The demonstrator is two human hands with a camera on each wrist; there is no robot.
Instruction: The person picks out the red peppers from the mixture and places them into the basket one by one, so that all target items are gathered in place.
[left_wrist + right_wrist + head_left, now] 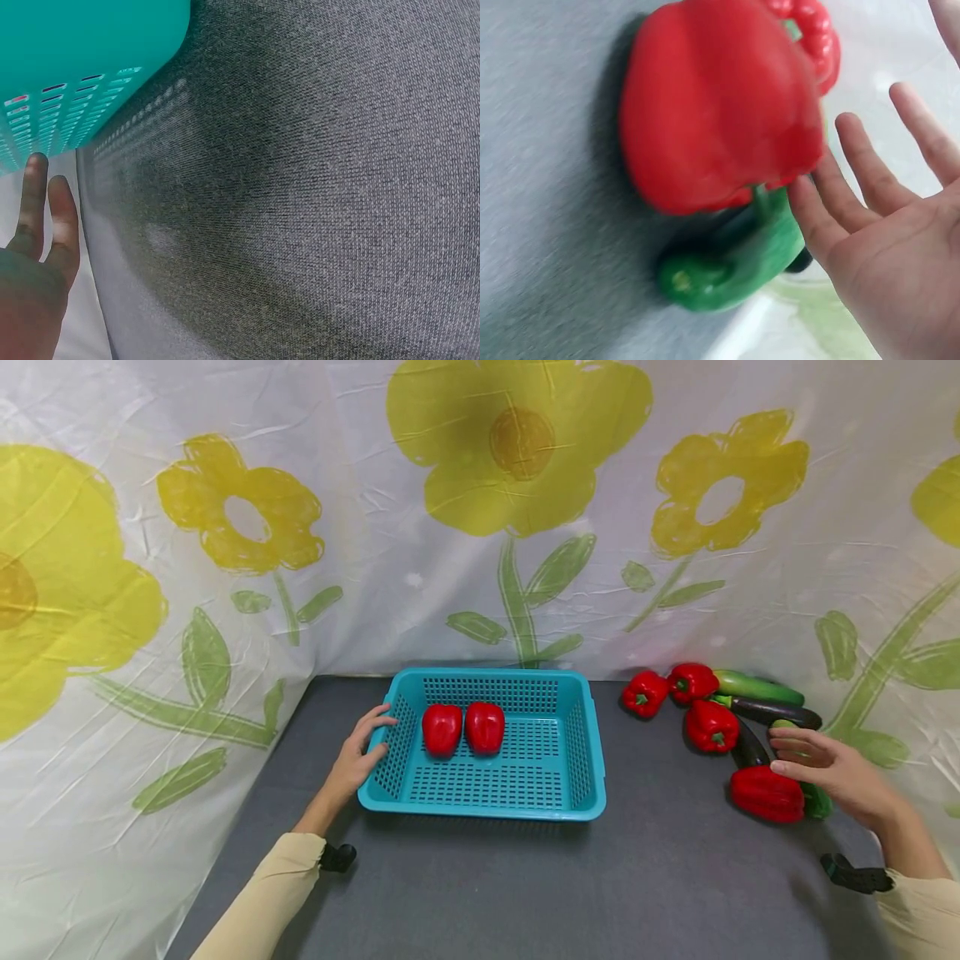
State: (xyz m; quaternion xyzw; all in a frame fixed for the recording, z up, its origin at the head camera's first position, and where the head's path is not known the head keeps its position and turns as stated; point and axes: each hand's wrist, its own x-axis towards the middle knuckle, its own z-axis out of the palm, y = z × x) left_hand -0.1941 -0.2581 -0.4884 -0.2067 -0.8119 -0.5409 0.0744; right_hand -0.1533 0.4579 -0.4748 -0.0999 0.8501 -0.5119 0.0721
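Note:
A blue plastic basket (487, 815) with perforated walls stands on the dark table, holding two red bell peppers, one at the left (442, 730) and one beside it (485, 728). My left hand (358, 762) is at the basket's left rim, fingers extended; two fingers show straight by its wall in the left wrist view. On the right, my right hand (836, 772) reaches over the vegetables with its fingers spread and nothing held. Its nearest thing is a large red bell pepper (720, 105), lying against a green zucchini-like vegetable (735, 270). Whether the fingertips touch the pepper is unclear.
More red bell peppers (711, 727) lie in the right-hand pile, with dark eggplants (776, 712) and a long green vegetable (757, 687) behind. A flower-printed white curtain (360, 527) borders the table (480, 893) at the back and sides.

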